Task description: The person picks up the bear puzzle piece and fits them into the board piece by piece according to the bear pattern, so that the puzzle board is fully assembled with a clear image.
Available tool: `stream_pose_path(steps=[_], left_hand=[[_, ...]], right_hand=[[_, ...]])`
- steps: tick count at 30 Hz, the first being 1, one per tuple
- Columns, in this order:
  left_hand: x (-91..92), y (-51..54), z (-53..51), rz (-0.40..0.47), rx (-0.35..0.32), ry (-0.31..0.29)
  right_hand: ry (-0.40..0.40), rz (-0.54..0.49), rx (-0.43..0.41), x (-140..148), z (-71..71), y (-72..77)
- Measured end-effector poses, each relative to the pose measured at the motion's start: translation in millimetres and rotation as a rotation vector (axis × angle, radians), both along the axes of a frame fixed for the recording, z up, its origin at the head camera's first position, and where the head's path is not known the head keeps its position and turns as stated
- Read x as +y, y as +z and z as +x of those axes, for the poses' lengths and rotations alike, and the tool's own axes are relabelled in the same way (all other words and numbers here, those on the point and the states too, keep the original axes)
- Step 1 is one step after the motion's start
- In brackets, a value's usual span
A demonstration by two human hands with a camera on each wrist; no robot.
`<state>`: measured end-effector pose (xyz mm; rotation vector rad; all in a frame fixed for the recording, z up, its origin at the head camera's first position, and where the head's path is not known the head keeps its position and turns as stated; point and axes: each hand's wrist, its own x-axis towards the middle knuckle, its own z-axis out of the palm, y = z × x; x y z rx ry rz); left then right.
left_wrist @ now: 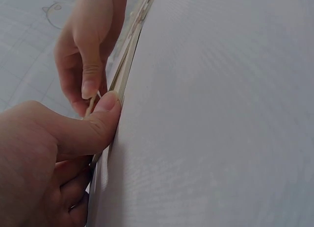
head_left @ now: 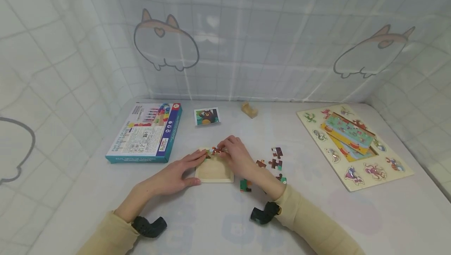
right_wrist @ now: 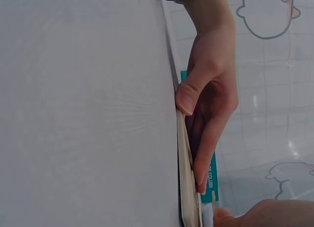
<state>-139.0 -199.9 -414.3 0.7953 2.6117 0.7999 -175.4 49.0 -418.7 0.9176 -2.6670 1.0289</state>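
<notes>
Hands, right: your right hand [head_left: 237,157] is pinching a small brown jigsaw piece [head_left: 216,150] between thumb and fingers, over the 12 o'clock edge of a shallow, rectangular, pale wooden tray [head_left: 215,173].
Hands, left: your left hand [head_left: 177,175] is lying spread along the tray's 9 o'clock side, its fingers reaching the 11 o'clock corner and its thumb pressing near 8 o'clock.

From the tray outward:
- Loose multicoloured jigsaw pieces [head_left: 277,164]: lying around your right forearm, at 3 to 4 o'clock.
- Small printed card with a brown bear [head_left: 207,117]: lying at 12 o'clock.
- Small notched block of pale wood [head_left: 249,110]: sitting at 1 o'clock.
- Flat white-and-blue printed box with teal sides [head_left: 144,133]: lying at 10 o'clock.
- Large pale wooden board with coloured animal shapes [head_left: 327,145]: lying at 3 o'clock, bearing yellow-and-green printed rectangular panels [head_left: 349,130].

Worn: beige sleeves [head_left: 310,219] are covering your forearms; a black device [head_left: 149,227] is sitting at each wrist.
</notes>
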Motion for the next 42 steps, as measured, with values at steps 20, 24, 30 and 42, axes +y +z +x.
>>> stream_pose_path(steps=[20,24,30,42], left_hand=[[0.4,0.4,-1.2,-0.039,0.015,0.0],[1.6,0.9,-0.4,-0.041,0.018,0.005],[5.9,0.9,2.6,-0.06,0.042,0.022],[13.3,2.1,7.4,-0.113,0.091,0.041]], right_hand=[[0.004,0.057,0.026,-1,0.4,-4.6],[-0.001,0.071,0.028,-1,0.6,-4.9],[0.003,0.067,0.05,-2,0.3,-6.3],[0.001,0.034,0.05,-1,0.2,-8.7]])
